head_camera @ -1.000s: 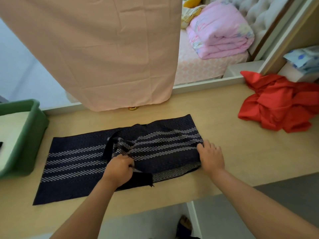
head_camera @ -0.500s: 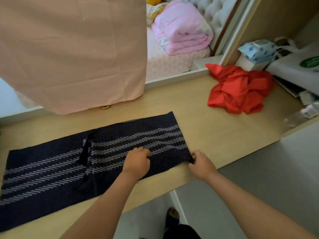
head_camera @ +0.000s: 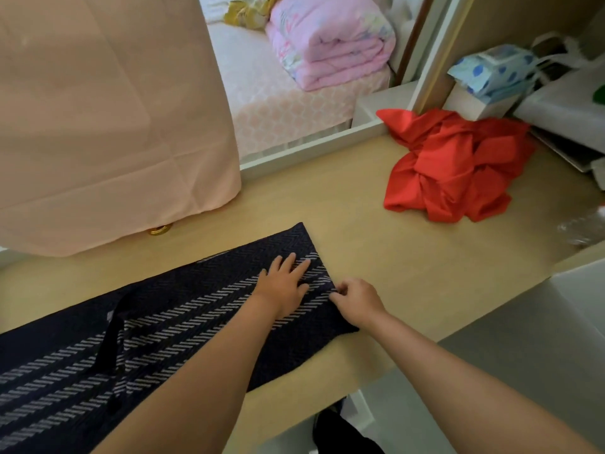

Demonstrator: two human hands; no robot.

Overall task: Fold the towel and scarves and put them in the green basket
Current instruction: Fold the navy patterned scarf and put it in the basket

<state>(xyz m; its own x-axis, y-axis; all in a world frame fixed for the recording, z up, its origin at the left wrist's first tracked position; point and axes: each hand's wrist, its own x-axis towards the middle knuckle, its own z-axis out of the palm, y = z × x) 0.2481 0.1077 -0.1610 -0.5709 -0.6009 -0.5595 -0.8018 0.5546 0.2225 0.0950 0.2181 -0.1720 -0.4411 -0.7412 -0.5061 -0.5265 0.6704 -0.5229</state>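
A dark navy scarf with white dashed stripes lies flat along the wooden table, running off the left edge of the view. My left hand lies flat on its right end, fingers spread and straight. Right beside it, my right hand pinches the scarf's right edge with curled fingers. A crumpled red scarf sits at the back right of the table. The green basket is out of view.
A pink curtain hangs over the table's back left, with a gold ring under its hem. Boxes and a white bag crowd the right corner; a clear plastic bottle lies at the right edge.
The view has swung right, so the green basket has left the frame. My left hand has moved to the scarf's right end and flattened. My right hand has shifted up its right edge.
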